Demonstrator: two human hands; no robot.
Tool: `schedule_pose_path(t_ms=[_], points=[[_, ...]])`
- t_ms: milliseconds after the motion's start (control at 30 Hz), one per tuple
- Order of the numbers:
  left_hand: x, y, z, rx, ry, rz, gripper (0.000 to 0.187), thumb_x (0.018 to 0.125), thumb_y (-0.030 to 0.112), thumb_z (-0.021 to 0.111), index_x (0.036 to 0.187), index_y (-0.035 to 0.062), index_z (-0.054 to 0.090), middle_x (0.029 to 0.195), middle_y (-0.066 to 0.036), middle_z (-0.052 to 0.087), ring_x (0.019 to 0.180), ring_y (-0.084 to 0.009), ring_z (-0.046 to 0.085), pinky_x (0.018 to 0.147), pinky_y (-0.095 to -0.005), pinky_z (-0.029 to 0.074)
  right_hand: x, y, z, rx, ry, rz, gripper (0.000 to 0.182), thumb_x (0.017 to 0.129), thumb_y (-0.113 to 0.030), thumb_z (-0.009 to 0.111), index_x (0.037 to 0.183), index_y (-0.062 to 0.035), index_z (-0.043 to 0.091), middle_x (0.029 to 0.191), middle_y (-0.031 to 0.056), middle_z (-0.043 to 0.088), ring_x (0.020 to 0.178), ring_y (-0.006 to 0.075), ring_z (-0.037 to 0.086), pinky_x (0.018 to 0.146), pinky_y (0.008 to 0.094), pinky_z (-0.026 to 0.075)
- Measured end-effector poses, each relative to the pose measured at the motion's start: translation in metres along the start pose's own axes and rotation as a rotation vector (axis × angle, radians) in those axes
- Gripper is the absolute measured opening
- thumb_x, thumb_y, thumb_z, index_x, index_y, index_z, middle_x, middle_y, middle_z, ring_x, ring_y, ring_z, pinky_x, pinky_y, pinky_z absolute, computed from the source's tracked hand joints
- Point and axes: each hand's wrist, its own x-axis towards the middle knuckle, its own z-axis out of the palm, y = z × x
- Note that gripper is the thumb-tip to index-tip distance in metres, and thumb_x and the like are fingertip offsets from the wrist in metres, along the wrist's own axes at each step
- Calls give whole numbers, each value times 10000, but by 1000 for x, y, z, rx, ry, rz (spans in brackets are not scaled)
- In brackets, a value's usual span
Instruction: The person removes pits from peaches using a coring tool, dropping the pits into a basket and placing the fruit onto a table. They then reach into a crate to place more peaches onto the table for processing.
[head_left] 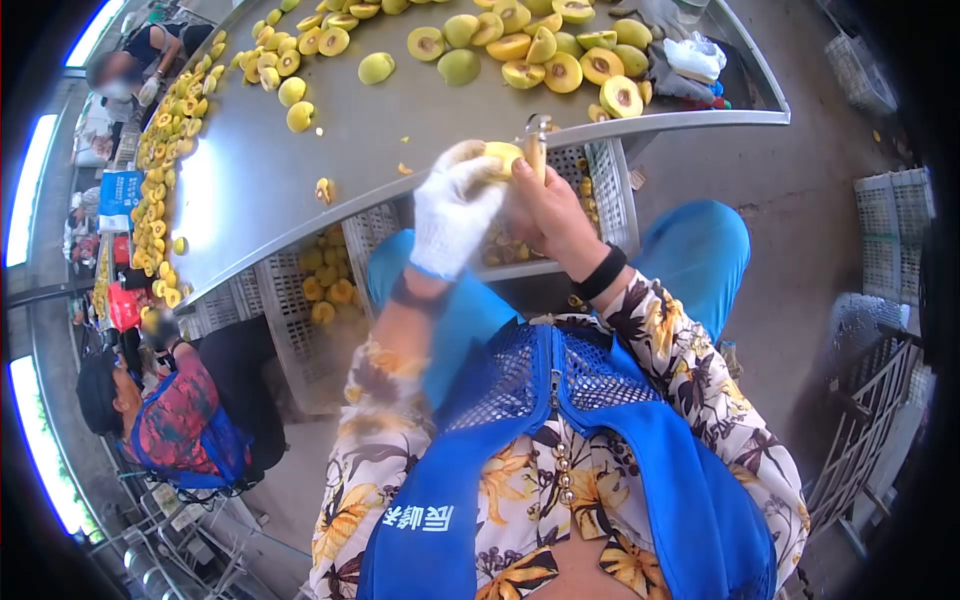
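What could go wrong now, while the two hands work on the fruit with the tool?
1. The right hand is bare and holds the tool close to the fruit; a slip might cut it.
2. The gloved left hand holds the fruit beyond the table edge, above the crates; it might drop.

The gloved left hand hides most of the yellow fruit. The right hand covers the tool handle. Faces of the workers at far left are blurred.
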Motion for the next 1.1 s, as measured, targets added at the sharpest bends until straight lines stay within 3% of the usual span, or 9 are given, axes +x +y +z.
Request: schedule_pose_path(t_ms=[33, 133, 200, 300, 400, 467, 567, 867, 1100], points=[[-12, -4, 6, -19, -2, 13, 433, 747, 2, 672, 1160, 17, 542, 1123, -114, 571, 961, -182, 583, 840, -296, 485, -3, 1, -2, 14, -51, 14, 201, 898, -224, 527, 987, -52, 475, 669, 14, 479, 435, 60, 374, 363, 212, 300], [-22, 8, 10, -752, 121, -518, 353, 883, 303, 538, 1149, 71, 546, 1029, -70, 600, 878, -175, 587, 661, -280, 484, -13, -2, -10, 54, -210, 67, 186, 882, -194, 543, 961, -39, 474, 655, 1, 479, 441, 65, 402, 378, 215, 330], [-21, 4, 11, -990, 60, -860, 488, 898, 529, 396, 1088, 111, 562, 944, -42, 612, 776, -172, 581, 497, -255, 421, -12, 2, -9, -358, -147, 9, 231, 859, -206, 568, 966, -26, 471, 675, 43, 532, 461, 118, 473, 400, 265, 382], [-26, -4, 15, -971, 98, -990, 451, 892, 521, 413, 1055, 129, 565, 943, -46, 610, 769, -174, 579, 502, -271, 424, -20, 5, -10, -941, -17, -237, 275, 824, -225, 591, 959, -19, 469, 709, 158, 581, 552, 278, 548, 485, 390, 430], [-24, -15, 18, -1076, 271, -870, 375, 914, 434, 386, 1024, 121, 561, 946, -67, 617, 786, -212, 589, 553, -323, 446, -35, 0, -9, -1335, 38, -432, 256, 808, -220, 583, 927, -25, 466, 697, 255, 585, 647, 433, 568, 563, 501, 445], [-27, -24, 15, -1167, 259, -817, 310, 904, 352, 437, 1033, 94, 551, 941, -122, 595, 749, -256, 592, 672, -431, 499, -49, 6, -9, -1377, -26, -414, 225, 816, -179, 575, 920, -22, 453, 682, 257, 575, 654, 434, 570, 555, 482, 448], [-28, -15, 21, -1238, 222, -725, 312, 909, 351, 441, 1028, 79, 535, 907, -123, 592, 746, -268, 591, 656, -435, 503, -58, 10, -9, -1395, -74, -447, 196, 827, -141, 539, 898, -9, 413, 639, 251, 561, 623, 437, 563, 535, 495, 434], [-32, -1, 36, -926, 458, -656, 339, 858, 376, 589, 912, 41, 569, 720, -105, 583, 529, -220, 564, 431, -327, 479, -67, 26, -13, -1469, -91, -369, 158, 810, -89, 494, 872, 13, 391, 635, 262, 557, 628, 444, 560, 555, 502, 428], [-37, -24, 37, -951, 324, -734, 427, 910, 469, 435, 974, 54, 515, 726, -160, 589, 556, -256, 565, 484, -343, 492, -65, 25, -11, -1282, -165, -224, 208, 772, -89, 496, 911, 57, 449, 696, 302, 562, 680, 467, 561, 609, 474, 455]])
